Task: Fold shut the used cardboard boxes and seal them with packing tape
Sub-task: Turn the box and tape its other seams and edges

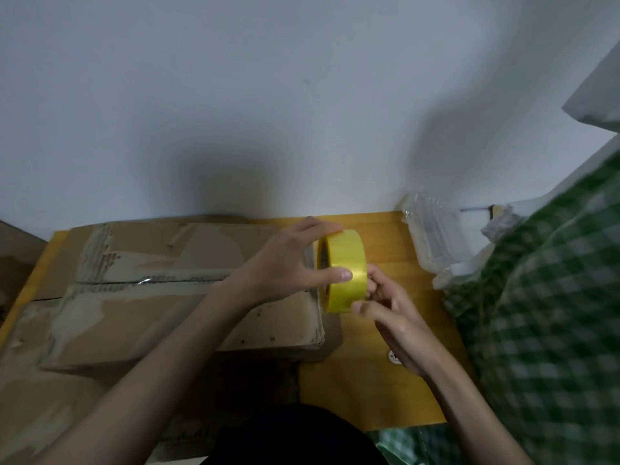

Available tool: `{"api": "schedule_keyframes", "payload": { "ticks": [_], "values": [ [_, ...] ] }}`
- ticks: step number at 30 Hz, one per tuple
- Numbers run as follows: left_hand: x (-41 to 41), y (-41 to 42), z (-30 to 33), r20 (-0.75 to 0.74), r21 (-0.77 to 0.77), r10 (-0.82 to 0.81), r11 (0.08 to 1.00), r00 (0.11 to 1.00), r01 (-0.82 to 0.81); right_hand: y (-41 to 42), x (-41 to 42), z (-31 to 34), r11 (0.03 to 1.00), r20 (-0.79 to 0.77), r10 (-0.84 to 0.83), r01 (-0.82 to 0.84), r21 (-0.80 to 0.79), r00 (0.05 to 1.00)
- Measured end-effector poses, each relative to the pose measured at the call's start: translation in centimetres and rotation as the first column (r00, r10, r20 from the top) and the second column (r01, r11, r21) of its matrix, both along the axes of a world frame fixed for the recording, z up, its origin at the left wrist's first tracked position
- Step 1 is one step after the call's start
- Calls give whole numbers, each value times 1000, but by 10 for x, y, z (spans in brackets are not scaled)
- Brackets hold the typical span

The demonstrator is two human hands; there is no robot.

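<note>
Both bare forearms are extended forward from the lower edge of the view. The left hand (285, 260) is curled in a grip — thumb underneath, fingers over the top. The right hand (392, 313) is raised just beside it, fingertips (372, 280) bent inward in a pinch — thumb stretched leftward.

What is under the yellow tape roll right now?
Under the tape roll, gripped by both hands, left hand and right hand, lie the cardboard box edge and the wooden table. Hands hide the rest.
</note>
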State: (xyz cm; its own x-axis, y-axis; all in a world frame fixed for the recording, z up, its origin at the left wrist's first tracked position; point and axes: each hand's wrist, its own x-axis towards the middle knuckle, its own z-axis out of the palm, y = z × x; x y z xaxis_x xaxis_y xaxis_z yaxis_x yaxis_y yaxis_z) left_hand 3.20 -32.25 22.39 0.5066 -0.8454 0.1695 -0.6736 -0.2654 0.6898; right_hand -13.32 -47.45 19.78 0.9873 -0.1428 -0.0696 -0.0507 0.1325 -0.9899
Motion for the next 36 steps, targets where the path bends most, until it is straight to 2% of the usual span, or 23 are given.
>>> {"api": "schedule_keyframes", "payload": {
  "ticks": [4,11,13,16,20,25,30,34,36],
  "values": [
    [-11,1,-2,189,-37,-71,996,979,80,5,8,6,981,-57,-119,126,149,991],
    [-20,8,-7,374,-37,-44,997,926,62,6,10,1,986,-31,-164,164,7,986],
    [-20,9,-8,355,-43,-43,997,934,62,7,10,1,989,-31,-145,144,-14,989],
    [-17,8,-5,242,-42,-47,997,969,59,7,7,-1,994,-47,-106,107,7,993],
    [-5,10,2,124,-23,-21,999,992,24,8,1,1,992,-49,-62,67,110,997],
    [-11,11,4,225,-66,-80,993,971,97,11,7,7,968,-93,-113,131,214,989],
    [-19,12,-3,403,-176,-14,980,915,93,13,11,8,949,-104,-136,160,272,985],
    [-16,15,-5,280,-279,22,958,960,59,14,11,9,950,-94,-119,141,278,988],
    [-11,15,-5,234,-251,13,967,972,47,13,10,7,955,-89,-110,130,265,990]
  ]
}}
